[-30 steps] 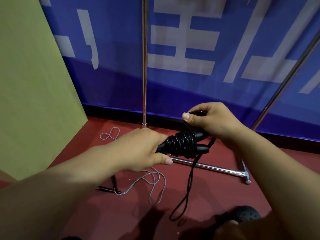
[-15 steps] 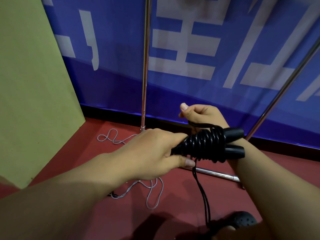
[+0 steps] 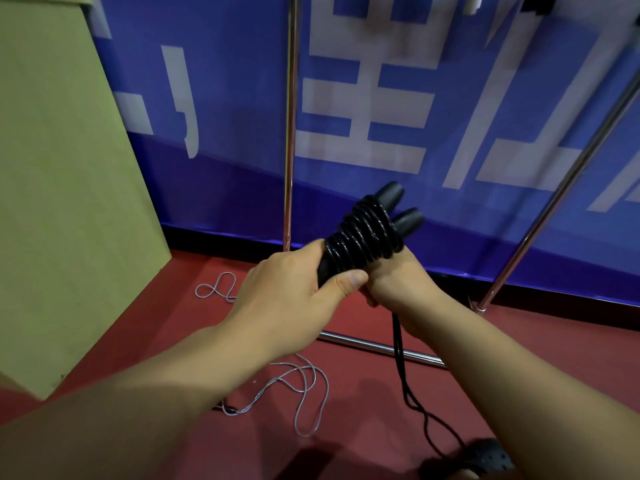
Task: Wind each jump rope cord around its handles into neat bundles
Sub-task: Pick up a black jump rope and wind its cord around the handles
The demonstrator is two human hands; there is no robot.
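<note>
The two black handles (image 3: 391,216) of a jump rope are held side by side in the air in front of the blue banner (image 3: 381,98), tilted with their rounded ends pointing up toward it. Glossy black cord (image 3: 363,237) is seen wound in several close turns around the middle of both handles. The lower ends of the handles are gripped by the left hand (image 3: 287,299), its fingers curled around them and its thumb pressed across the front just below the coils. The right hand (image 3: 398,282) is set directly under the coils and touching the left thumb; its fingers are turned away, so it cannot be told whether the cord is pinched or only supported there. From beneath that hand a loose length of the black cord is seen hanging down toward the red floor (image 3: 554,341), where it ends near a dark shoe (image 3: 485,459).

A second rope, thin and grey (image 3: 304,389), is left lying in loose loops on the floor below the left forearm. A chrome stand (image 3: 290,133) is placed upright against the banner, and a pale green board (image 3: 62,202) is leaned to the left of the banner.
</note>
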